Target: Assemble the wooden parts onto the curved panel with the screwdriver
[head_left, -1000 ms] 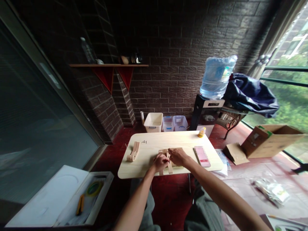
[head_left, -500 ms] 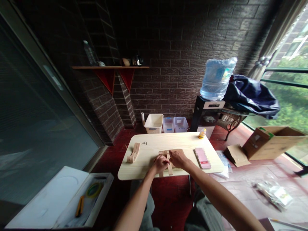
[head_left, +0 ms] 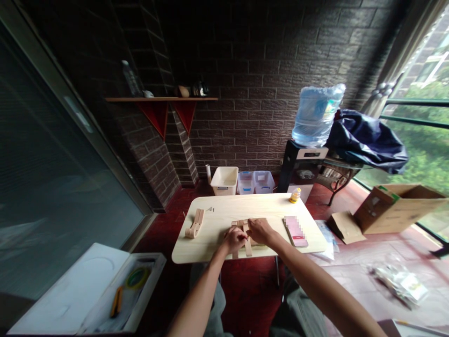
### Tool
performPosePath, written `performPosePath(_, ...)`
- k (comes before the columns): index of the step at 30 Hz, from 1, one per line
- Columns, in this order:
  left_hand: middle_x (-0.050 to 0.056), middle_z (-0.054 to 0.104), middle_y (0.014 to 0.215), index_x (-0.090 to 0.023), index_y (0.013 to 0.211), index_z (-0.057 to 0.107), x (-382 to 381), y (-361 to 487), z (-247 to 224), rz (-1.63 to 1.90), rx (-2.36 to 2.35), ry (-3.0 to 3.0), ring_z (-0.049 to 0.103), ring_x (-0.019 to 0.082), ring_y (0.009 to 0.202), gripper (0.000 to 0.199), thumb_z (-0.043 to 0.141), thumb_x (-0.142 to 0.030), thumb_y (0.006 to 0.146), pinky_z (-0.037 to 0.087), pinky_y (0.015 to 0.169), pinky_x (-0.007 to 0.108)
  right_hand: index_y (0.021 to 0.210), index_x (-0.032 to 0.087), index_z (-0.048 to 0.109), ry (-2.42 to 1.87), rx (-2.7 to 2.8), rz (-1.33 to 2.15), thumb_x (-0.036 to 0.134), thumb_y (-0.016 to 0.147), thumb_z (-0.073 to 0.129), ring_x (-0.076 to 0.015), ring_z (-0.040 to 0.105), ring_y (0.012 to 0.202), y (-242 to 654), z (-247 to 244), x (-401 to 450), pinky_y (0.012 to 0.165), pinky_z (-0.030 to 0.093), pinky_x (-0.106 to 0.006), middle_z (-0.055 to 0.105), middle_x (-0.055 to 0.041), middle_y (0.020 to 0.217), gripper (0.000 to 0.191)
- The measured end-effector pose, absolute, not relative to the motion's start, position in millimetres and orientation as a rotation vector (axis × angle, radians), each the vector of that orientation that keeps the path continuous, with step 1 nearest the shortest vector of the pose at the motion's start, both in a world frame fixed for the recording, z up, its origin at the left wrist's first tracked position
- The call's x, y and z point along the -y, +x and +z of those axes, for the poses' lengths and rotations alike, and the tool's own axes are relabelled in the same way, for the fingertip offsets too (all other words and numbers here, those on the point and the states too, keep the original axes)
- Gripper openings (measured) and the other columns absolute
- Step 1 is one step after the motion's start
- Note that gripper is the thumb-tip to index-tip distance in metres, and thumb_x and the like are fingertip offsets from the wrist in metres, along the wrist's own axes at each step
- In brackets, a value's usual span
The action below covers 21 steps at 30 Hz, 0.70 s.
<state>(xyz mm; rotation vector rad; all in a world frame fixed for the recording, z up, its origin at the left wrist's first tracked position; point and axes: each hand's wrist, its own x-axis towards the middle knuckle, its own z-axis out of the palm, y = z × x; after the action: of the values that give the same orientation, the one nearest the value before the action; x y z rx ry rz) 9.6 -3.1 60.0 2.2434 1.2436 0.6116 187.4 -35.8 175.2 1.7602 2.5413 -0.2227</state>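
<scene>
At the near edge of the pale wooden table (head_left: 252,203), both my hands meet over an assembly of flat wooden pieces (head_left: 249,248). My left hand (head_left: 235,239) rests on its left part, with thumb and fingers pinched together. From the right, my right hand (head_left: 260,230) reaches across, its fingers curled in close to the left fingertips. Whatever is between the fingers is too small to make out, and the hands cover much of the assembly. A separate wooden piece with a rounded end (head_left: 195,223) lies at the table's left.
A phone-like pink-screened object (head_left: 295,231) lies right of my hands. A small yellow-capped bottle (head_left: 295,195) stands at the far right corner. Behind the table are a cream basket (head_left: 224,182) and clear bins (head_left: 264,181). An open white case (head_left: 143,290) with tools sits lower left.
My right hand has shifted very slightly over the wooden assembly. The left hand and the objects on the table stay in place.
</scene>
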Motion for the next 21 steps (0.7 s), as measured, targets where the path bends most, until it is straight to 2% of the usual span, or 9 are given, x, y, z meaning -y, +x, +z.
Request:
performPosePath(6, 0.003, 0.076, 0.099, -0.026, 0.083, 0.080, 2.9, 9.1, 55.9, 0.623, -1.284, 2.239, 0.066, 0.022, 0.105, 0.015, 0.067, -0.019, 0.079, 0.048, 0.102, 0.036, 0.128, 0.015, 0.057, 1.715, -2.576, -0.235, 0.029, 0.093, 0.058, -0.0284, 0.072, 0.106, 192.5, 180.3, 34.5, 0.082, 0.052, -0.034, 0.074, -0.0172, 0.117, 0.038)
performPosePath(9, 0.002, 0.076, 0.095, -0.026, 0.081, 0.080, 1.5, 9.4, 53.2, 0.633, -1.259, 2.251, 0.067, 0.021, 0.102, 0.016, 0.066, -0.017, 0.079, 0.047, 0.103, 0.036, 0.125, 0.017, 0.058, 1.696, -2.584, -0.236, 0.024, 0.094, 0.055, -0.0273, 0.072, 0.106, 191.3, 179.8, 35.0, 0.083, 0.052, -0.033, 0.074, -0.0162, 0.117, 0.032)
performPosePath(11, 0.002, 0.076, 0.095, -0.025, 0.079, 0.079, 0.8, 9.5, 52.7, 0.639, -1.263, 2.251, 0.067, 0.021, 0.103, 0.016, 0.065, -0.018, 0.079, 0.046, 0.103, 0.036, 0.124, 0.017, 0.057, 1.698, -2.575, -0.235, 0.026, 0.096, 0.054, -0.0270, 0.073, 0.105, 188.3, 178.3, 35.4, 0.082, 0.052, -0.033, 0.074, -0.0166, 0.117, 0.029)
performPosePath(16, 0.002, 0.076, 0.094, -0.025, 0.078, 0.079, 1.9, 9.1, 55.3, 0.635, -1.261, 2.259, 0.066, 0.022, 0.103, 0.017, 0.064, -0.018, 0.079, 0.047, 0.101, 0.036, 0.128, 0.013, 0.055, 1.748, -2.522, -0.208, 0.032, 0.097, 0.057, -0.0302, 0.073, 0.103, 180.0, 179.3, 36.4, 0.080, 0.053, -0.035, 0.074, -0.0206, 0.113, 0.036)
performPosePath(21, 0.003, 0.076, 0.094, -0.024, 0.079, 0.079, 4.1, 9.0, 57.5, 0.659, -1.284, 2.255, 0.066, 0.022, 0.102, 0.014, 0.066, -0.018, 0.079, 0.047, 0.099, 0.036, 0.125, 0.016, 0.058, 1.713, -2.567, -0.217, 0.031, 0.095, 0.057, -0.0289, 0.073, 0.103, 180.1, 187.5, 37.7, 0.080, 0.053, -0.034, 0.074, -0.0174, 0.116, 0.033)
